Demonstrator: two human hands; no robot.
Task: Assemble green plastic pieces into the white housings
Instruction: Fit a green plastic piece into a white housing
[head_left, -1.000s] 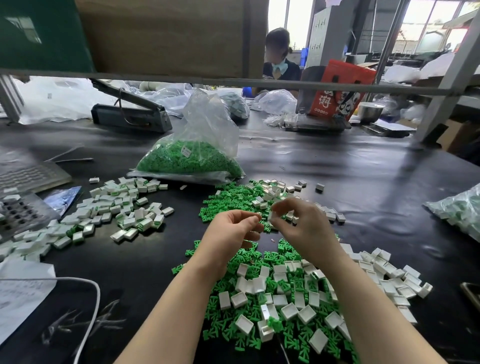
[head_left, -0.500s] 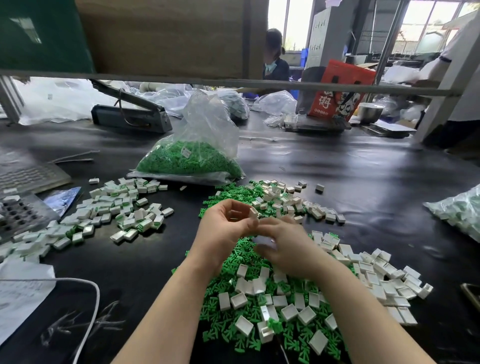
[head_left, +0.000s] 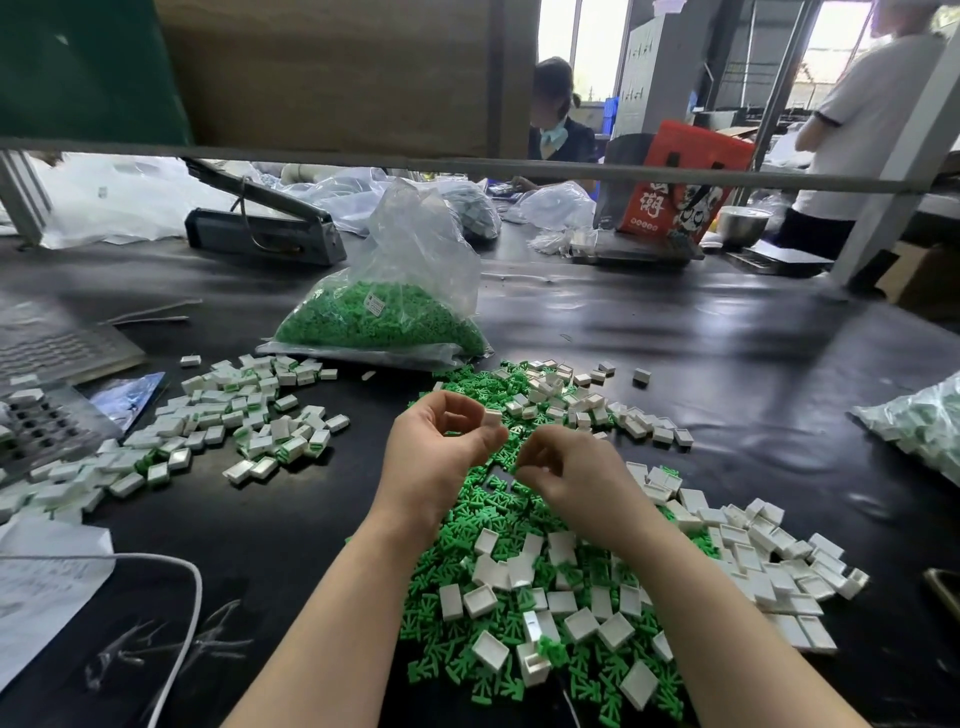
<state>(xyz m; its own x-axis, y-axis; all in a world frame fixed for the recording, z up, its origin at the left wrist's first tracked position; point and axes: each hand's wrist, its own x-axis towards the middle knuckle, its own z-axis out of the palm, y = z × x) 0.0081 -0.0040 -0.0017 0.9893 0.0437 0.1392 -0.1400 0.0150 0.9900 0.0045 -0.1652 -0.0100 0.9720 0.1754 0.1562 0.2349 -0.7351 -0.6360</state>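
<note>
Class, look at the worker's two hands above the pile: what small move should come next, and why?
Probably bring the hands together and press the piece in. The left hand pinches a small white plastic housing at its fingertips; the right hand is curled just beside it, seemingly pinching a small green plastic piece, though that is hard to tell.

Loose green pieces (head_left: 470, 519), small and branched, lie in a heap on the black table, mixed with white housings (head_left: 571, 597), small open rectangular boxes lying at all angles. One housing (head_left: 492, 417) is held up above the heap. More housings (head_left: 249, 415) with green already inside lie in a separate heap to the left.
</note>
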